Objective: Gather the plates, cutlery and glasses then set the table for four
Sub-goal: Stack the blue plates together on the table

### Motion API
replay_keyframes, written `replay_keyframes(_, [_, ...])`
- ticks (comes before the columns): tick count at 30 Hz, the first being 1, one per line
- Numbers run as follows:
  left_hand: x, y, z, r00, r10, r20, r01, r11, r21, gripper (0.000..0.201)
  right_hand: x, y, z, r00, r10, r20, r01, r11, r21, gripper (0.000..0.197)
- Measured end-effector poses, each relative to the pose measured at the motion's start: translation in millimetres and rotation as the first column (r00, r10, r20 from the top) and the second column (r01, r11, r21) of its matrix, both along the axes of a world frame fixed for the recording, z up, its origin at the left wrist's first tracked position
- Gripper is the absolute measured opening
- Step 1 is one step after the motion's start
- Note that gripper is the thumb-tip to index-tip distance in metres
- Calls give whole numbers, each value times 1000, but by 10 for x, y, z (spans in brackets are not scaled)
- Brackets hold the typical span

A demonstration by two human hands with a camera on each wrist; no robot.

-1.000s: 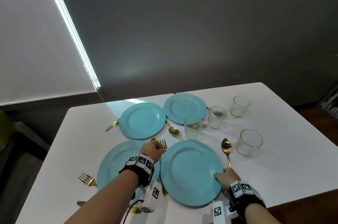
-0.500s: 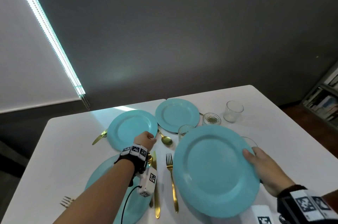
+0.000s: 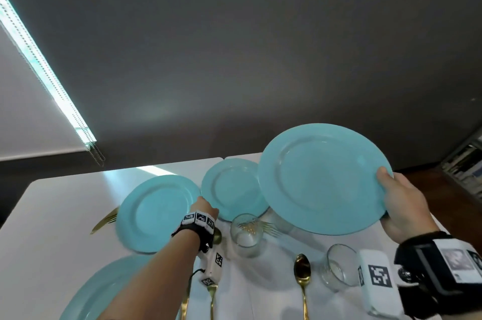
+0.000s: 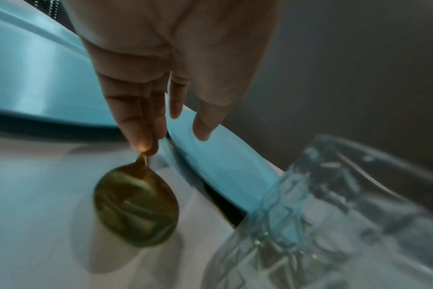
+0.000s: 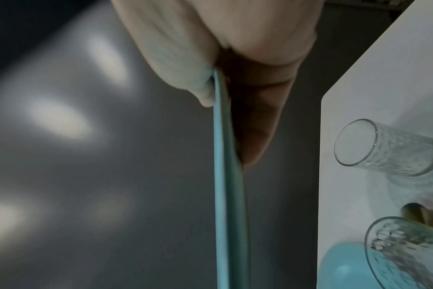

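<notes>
My right hand [image 3: 388, 189] grips a teal plate [image 3: 323, 178] by its right rim and holds it tilted in the air over the table's far right. In the right wrist view this plate [image 5: 229, 195] is edge-on, thumb on one face, fingers [image 5: 257, 127] on the other. My left hand [image 3: 204, 208] reaches between the back-left plate [image 3: 156, 212] and the back-middle plate [image 3: 232, 189]. In the left wrist view its straight fingertips [image 4: 143, 144] touch the neck of a gold spoon [image 4: 136, 209] lying on the table. A fourth plate [image 3: 104, 291] lies near left.
On the white table [image 3: 52, 254] stand a glass [image 3: 246, 235] over a gold fork and a second glass [image 3: 336, 267]. A gold spoon [image 3: 302, 271], a fork [image 3: 212, 298] and a knife [image 3: 185, 304] lie near me. More gold cutlery [image 3: 105, 220] lies left of the back-left plate.
My right hand lifted the near-right plate off the table and carried it up, away and to the right. My left hand moved forward to the spoon between the two back plates.
</notes>
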State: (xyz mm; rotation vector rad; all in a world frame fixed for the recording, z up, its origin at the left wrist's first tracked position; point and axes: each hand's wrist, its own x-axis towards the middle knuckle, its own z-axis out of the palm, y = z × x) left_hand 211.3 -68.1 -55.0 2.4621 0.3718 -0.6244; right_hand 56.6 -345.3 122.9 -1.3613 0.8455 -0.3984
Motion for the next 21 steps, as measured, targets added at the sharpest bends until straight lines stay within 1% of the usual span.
replay_keyframes(4, [83,-107,-95,995,98,-23,-98,995,-4,56,180,-92,-32,999,44,-27,-43,999,9,15])
replay_keyframes(9, [154,-154,-147,975,221,-34,-223,973,-52,68,279,-142,-59,994,85,-65,-85,996,9,17])
replay_keyframes(12, [183,-168,-169,960,274,-54,-278,955,-102,70,301,-154,-75,993,91,-78,-90,996,13,22])
replay_keyframes(14, [197,-155,-204,954,296,-50,-300,945,-134,69,321,-157,-84,992,90,-84,-89,996,21,23])
replay_keyframes(16, [214,-114,-221,960,281,-24,-281,948,-150,63,342,-158,-97,993,89,-81,-86,996,33,22])
replay_keyframes(20, [254,-42,-158,984,176,24,-168,969,-181,37,395,-158,-114,994,80,-81,-77,996,35,21])
replay_keyframes(21, [283,-22,-156,985,168,42,-157,967,-199,33,414,-157,-114,994,80,-77,-77,996,39,21])
